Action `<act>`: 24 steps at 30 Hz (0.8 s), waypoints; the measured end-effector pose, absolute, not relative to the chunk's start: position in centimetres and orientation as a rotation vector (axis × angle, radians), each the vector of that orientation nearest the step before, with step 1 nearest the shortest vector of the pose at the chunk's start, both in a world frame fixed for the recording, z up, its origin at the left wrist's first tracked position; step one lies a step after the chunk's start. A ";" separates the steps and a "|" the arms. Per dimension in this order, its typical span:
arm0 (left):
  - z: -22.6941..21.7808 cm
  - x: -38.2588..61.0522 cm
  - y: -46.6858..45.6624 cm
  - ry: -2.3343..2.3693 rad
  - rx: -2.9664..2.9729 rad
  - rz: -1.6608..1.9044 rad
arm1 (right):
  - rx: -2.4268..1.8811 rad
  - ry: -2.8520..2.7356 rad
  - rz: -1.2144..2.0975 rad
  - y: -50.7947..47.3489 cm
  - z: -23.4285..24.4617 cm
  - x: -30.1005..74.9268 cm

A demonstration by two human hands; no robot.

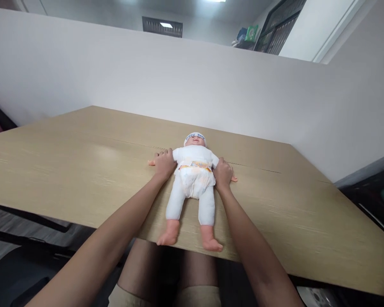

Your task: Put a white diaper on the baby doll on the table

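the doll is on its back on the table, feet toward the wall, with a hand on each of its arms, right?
Not quite: the head view shows the doll's feet toward the person, at the near edge of the table. The rest is right.

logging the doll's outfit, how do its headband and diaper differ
Size: the headband is a narrow strip, while the diaper is much larger.
Place: the headband is around the head of the doll; the diaper wraps its hips.
Markings: the headband carries dark lettering, while the diaper has orange-yellow print at the waist.
Both are mostly white.
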State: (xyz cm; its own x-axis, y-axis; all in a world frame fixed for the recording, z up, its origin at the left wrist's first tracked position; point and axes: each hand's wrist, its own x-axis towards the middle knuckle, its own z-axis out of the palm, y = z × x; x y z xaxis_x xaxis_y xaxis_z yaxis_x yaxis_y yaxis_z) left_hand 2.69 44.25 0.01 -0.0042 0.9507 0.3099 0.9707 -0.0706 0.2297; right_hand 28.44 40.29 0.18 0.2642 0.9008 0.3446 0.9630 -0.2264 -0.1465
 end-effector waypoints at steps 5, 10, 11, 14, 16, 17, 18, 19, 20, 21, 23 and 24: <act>0.9 2.2 39.2 -2.160 -2.164 -0.604 | -2.200 -1.733 -0.225 36.7 0.4 27.8; 2.2 1.4 31.5 -2.261 -2.159 -0.574 | -2.177 -1.783 -0.161 31.4 0.8 27.0; 2.6 1.0 29.6 -2.272 -2.187 -0.555 | -2.167 -1.799 -0.140 30.0 1.0 27.0; 3.4 -0.7 23.0 -2.291 -2.320 -0.467 | -2.106 -1.872 -0.051 25.0 1.8 27.3; 3.2 -2.1 17.6 -2.294 -2.476 -0.374 | -2.049 -1.930 0.026 21.1 2.5 27.8; 2.8 -2.9 14.6 -2.291 -2.575 -0.330 | -2.015 -1.959 0.069 19.0 2.9 28.1; 2.2 -3.7 11.6 -2.302 -2.651 -0.300 | -1.972 -1.989 0.117 16.9 3.2 28.4; 1.4 -4.5 8.6 -2.328 -2.719 -0.287 | -1.900 -2.027 0.177 14.9 3.6 28.6; 0.5 -5.3 5.6 -2.386 -2.794 -0.309 | -1.800 -2.060 0.244 12.8 3.8 28.6; -0.4 -6.1 2.8 -2.458 -2.889 -0.313 | -1.698 -2.102 0.299 10.9 3.9 28.6; -2.2 -7.6 -1.9 -2.584 -2.983 -0.242 | -1.517 -2.218 0.352 7.4 3.5 27.9; -2.9 -8.3 -3.6 -2.631 -2.998 -0.203 | -1.472 -2.280 0.336 6.1 2.8 27.3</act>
